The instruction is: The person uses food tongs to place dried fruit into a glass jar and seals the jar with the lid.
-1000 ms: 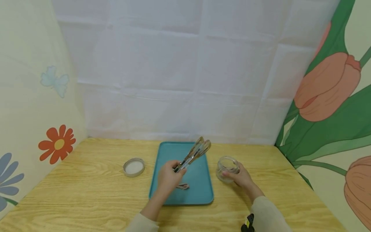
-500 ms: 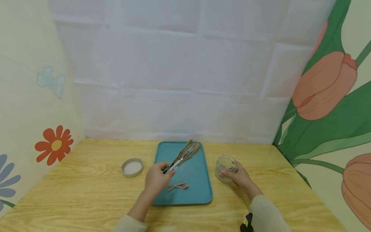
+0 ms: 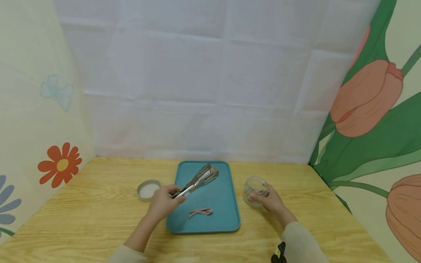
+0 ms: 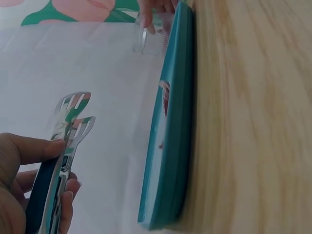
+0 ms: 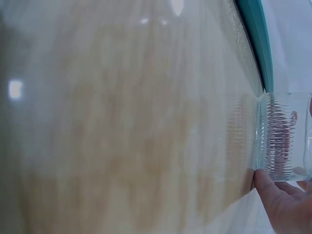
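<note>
My left hand (image 3: 162, 202) grips metal tongs (image 3: 198, 179) by their dark-trimmed handles, over the left side of the blue tray (image 3: 218, 225). In the left wrist view the slotted tips of the tongs (image 4: 78, 105) stand a little apart with nothing between them. A thin pinkish-brown folded strip (image 3: 201, 212) lies on the tray's near part. Right of the tray, my right hand (image 3: 273, 201) holds the side of a lidless clear glass jar (image 3: 255, 190), upright on the table. Through its ribbed wall, the jar (image 5: 280, 131) shows something reddish-brown inside in the right wrist view.
A round lid (image 3: 148, 190) lies left of the tray on the wooden table (image 3: 98, 212). A small black and yellow object (image 3: 279, 252) shows beside the right sleeve. White sheeting (image 3: 184, 91) hangs behind the table, with flower-printed panels on both sides.
My left hand has moved left and nearer with the tongs, and their tips have come lower over the tray. More of the strip now shows. The right hand stays at the jar.
</note>
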The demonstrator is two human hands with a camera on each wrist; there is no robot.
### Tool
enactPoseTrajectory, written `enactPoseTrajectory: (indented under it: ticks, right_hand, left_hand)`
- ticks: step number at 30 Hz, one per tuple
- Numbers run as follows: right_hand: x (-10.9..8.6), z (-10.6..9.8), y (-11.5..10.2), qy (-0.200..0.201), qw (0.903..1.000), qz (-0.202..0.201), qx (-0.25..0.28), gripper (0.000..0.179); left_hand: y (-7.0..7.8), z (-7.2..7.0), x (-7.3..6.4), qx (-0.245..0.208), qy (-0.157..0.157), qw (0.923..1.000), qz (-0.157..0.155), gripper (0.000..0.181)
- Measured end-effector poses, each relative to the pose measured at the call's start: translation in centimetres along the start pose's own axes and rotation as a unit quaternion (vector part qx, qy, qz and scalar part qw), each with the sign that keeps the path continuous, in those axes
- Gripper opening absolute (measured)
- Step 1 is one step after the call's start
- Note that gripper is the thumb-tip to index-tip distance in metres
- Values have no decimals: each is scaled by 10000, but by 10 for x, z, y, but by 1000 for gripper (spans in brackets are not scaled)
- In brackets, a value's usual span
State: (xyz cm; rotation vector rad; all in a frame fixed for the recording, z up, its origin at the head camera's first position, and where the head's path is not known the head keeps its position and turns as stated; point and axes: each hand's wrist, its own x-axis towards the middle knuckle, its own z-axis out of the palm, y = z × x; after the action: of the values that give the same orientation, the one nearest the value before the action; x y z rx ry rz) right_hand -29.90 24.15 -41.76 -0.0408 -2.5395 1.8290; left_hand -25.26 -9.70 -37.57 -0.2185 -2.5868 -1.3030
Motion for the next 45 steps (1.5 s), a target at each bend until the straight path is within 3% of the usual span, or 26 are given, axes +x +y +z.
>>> enactPoseTrajectory:
  ticks: [8,17,24,37,45]
  right_hand:
    - [0,0,0,37,9999,77,-59,81]
    - [0,1,3,54,10000,58,-14,84]
    - [2,0,6,-13,10000,-18,-43,81]
    - [2,0,4,-23,9999,15,-163,81]
    - [1,0,2,-2,9999,44,-157,81]
  left_hand:
    - [-13,-11,-4,-103,-40,9999,98,17]
    - [-26,-19,-6,45,-528,9978,405,12]
    - [-30,-28,-9,177,-999,9916,800,12]
    - [-35,-35,-13,290,-1506,9862,624,17]
    - [-36,-36,-14,545,-1527,9850,594,16]
